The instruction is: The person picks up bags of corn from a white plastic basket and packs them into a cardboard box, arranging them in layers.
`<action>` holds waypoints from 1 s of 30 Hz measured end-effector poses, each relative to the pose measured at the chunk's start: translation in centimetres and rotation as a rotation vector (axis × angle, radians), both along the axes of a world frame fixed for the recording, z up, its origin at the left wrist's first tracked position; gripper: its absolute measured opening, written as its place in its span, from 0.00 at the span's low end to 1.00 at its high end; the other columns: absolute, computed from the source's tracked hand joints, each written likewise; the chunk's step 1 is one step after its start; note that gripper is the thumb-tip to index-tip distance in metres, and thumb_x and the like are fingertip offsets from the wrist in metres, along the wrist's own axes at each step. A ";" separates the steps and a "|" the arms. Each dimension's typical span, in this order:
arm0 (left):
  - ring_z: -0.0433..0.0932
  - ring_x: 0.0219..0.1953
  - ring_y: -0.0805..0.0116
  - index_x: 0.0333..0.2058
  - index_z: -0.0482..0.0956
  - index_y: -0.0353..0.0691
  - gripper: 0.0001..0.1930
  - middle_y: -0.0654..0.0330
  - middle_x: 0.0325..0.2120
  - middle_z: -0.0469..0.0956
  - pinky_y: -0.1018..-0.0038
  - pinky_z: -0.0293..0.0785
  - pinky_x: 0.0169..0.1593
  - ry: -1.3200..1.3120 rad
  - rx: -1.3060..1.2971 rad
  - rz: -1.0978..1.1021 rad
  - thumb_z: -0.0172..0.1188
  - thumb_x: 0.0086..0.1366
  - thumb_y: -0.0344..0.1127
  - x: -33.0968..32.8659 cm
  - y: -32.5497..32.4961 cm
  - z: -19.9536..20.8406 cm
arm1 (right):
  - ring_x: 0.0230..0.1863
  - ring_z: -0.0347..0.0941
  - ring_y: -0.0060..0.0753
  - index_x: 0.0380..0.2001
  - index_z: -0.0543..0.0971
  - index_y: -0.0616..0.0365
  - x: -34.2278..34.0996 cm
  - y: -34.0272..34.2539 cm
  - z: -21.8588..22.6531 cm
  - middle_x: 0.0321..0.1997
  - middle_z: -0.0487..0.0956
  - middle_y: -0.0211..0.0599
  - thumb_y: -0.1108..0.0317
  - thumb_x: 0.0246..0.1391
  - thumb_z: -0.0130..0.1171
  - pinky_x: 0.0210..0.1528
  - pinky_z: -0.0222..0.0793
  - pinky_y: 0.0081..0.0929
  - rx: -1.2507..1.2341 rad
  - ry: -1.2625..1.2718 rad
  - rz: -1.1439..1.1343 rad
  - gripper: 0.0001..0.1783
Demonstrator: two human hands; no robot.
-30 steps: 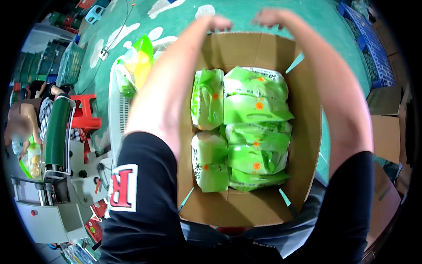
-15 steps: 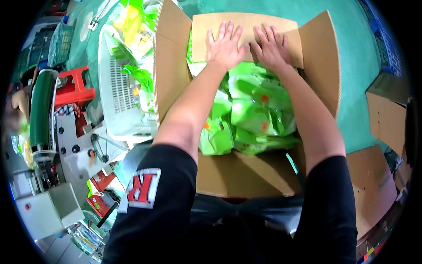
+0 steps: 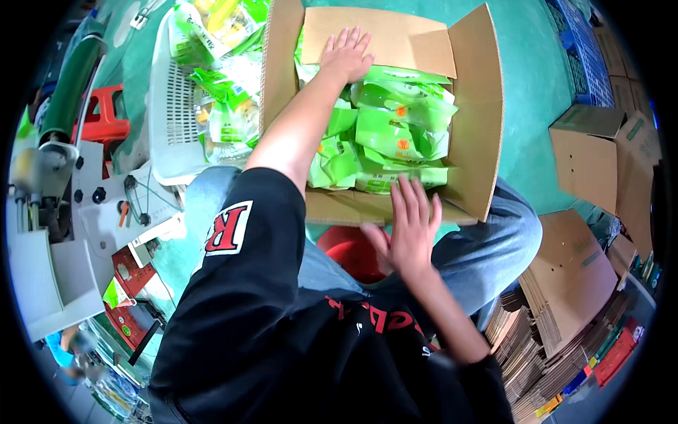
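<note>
An open cardboard box (image 3: 477, 113) stands in front of me, holding several green and clear plastic packages (image 3: 402, 131). Its far flap (image 3: 406, 39) is folded inward over the far end of the packages. On that flap my left hand (image 3: 346, 58) lies flat with its fingers spread, holding nothing. My right hand (image 3: 412, 237) is at the box's near side, palm down and slightly blurred. Its fingers are stretched out over the near flap (image 3: 346, 208), thumb apart, and nothing shows in its grasp. Whether its fingertips touch the cardboard I cannot tell.
To the left, a white plastic basket (image 3: 173, 120) holds more green packages, beside a red stool (image 3: 106, 116) and a machine with a green roller (image 3: 70, 92). Flattened cardboard (image 3: 572, 275) and a blue crate (image 3: 583, 49) are at the right. Something red (image 3: 349, 251) sits between my legs.
My right hand has left the far flap and come back to the box's near side. My left hand stays on the far flap. The view has shifted, showing my legs and the red thing.
</note>
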State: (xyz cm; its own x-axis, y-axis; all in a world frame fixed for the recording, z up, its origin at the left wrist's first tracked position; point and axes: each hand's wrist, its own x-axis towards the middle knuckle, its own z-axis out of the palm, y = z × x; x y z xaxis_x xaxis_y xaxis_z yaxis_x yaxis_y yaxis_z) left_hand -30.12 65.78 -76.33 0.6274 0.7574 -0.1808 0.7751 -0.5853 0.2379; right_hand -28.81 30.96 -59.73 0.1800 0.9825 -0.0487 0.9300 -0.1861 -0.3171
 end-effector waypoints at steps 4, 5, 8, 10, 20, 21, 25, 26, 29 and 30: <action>0.38 0.73 0.65 0.69 0.45 0.50 0.36 0.65 0.71 0.40 0.65 0.35 0.72 0.041 -0.079 -0.026 0.33 0.67 0.59 -2.1 -1.8 2.1 | 0.70 0.53 0.43 0.63 0.64 0.57 3.1 7.6 -4.4 0.69 0.61 0.39 0.36 0.52 0.53 0.68 0.39 0.53 0.259 -0.108 -0.034 0.44; 0.39 0.72 0.65 0.69 0.45 0.49 0.36 0.65 0.71 0.40 0.65 0.35 0.72 0.048 -0.102 -0.016 0.33 0.67 0.59 -2.0 -2.4 2.6 | 0.70 0.53 0.41 0.63 0.63 0.56 4.2 9.8 -6.7 0.69 0.61 0.39 0.35 0.53 0.52 0.69 0.39 0.53 0.252 -0.154 -0.056 0.44; 0.40 0.72 0.64 0.69 0.47 0.45 0.37 0.62 0.71 0.42 0.62 0.36 0.72 0.030 -0.114 -0.005 0.35 0.67 0.59 -1.4 -3.5 3.8 | 0.72 0.50 0.39 0.67 0.59 0.48 5.8 13.7 -12.7 0.71 0.58 0.34 0.32 0.54 0.46 0.70 0.37 0.54 0.242 -0.172 -0.122 0.45; 0.41 0.72 0.63 0.68 0.49 0.44 0.36 0.61 0.70 0.44 0.60 0.36 0.72 -0.037 0.010 -0.007 0.37 0.67 0.58 -1.5 -4.7 3.4 | 0.73 0.47 0.38 0.69 0.56 0.42 6.8 14.9 -15.7 0.73 0.53 0.32 0.30 0.53 0.43 0.71 0.36 0.56 0.132 -0.165 -0.147 0.45; 0.46 0.71 0.59 0.67 0.53 0.41 0.37 0.59 0.68 0.51 0.49 0.39 0.68 -0.292 0.244 0.084 0.49 0.64 0.53 -4.8 -7.9 0.1 | 0.72 0.48 0.38 0.67 0.59 0.39 5.1 15.2 -17.7 0.72 0.54 0.30 0.46 0.61 0.43 0.68 0.43 0.61 0.142 -0.176 -0.101 0.32; 0.46 0.71 0.59 0.66 0.53 0.41 0.37 0.59 0.68 0.52 0.50 0.39 0.68 -0.292 0.252 0.088 0.50 0.64 0.53 -4.1 -8.4 -0.4 | 0.72 0.48 0.39 0.67 0.59 0.38 5.3 15.2 -17.7 0.73 0.54 0.30 0.47 0.61 0.43 0.68 0.42 0.61 0.138 -0.204 -0.108 0.32; 0.43 0.71 0.62 0.67 0.53 0.47 0.38 0.62 0.69 0.49 0.50 0.40 0.68 -0.263 0.297 0.078 0.52 0.61 0.55 -2.1 -8.5 -1.8 | 0.73 0.46 0.44 0.68 0.57 0.41 6.8 15.4 -17.6 0.73 0.51 0.34 0.49 0.60 0.45 0.69 0.39 0.64 0.066 -0.184 -0.140 0.33; 0.43 0.72 0.62 0.67 0.53 0.48 0.39 0.63 0.69 0.49 0.50 0.40 0.68 -0.287 0.292 0.079 0.52 0.61 0.55 -2.3 -8.1 -2.0 | 0.73 0.46 0.46 0.68 0.57 0.42 6.9 15.4 -16.7 0.73 0.51 0.37 0.51 0.59 0.48 0.68 0.40 0.64 0.032 -0.109 -0.116 0.34; 0.44 0.71 0.62 0.67 0.52 0.49 0.38 0.64 0.68 0.51 0.50 0.40 0.69 -0.260 0.244 0.083 0.52 0.61 0.54 -3.3 -7.6 -2.0 | 0.66 0.59 0.53 0.55 0.72 0.54 9.2 15.1 -10.2 0.63 0.66 0.52 0.60 0.52 0.60 0.65 0.53 0.55 0.229 0.102 0.034 0.27; 0.43 0.71 0.62 0.67 0.52 0.49 0.38 0.64 0.68 0.51 0.50 0.40 0.69 -0.272 0.261 0.093 0.52 0.61 0.54 -3.9 -7.5 -1.9 | 0.61 0.65 0.52 0.49 0.75 0.57 10.2 14.7 -6.5 0.58 0.71 0.52 0.61 0.53 0.59 0.62 0.58 0.50 0.320 0.181 -0.018 0.21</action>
State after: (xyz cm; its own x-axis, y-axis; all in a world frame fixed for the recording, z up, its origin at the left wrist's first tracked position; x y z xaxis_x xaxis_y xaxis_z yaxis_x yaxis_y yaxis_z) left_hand -34.06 58.26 -78.19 0.5520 0.8121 0.1889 0.7571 -0.5831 0.2945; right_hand -18.58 45.69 -66.22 0.2134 0.9500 0.2278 0.8512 -0.0664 -0.5206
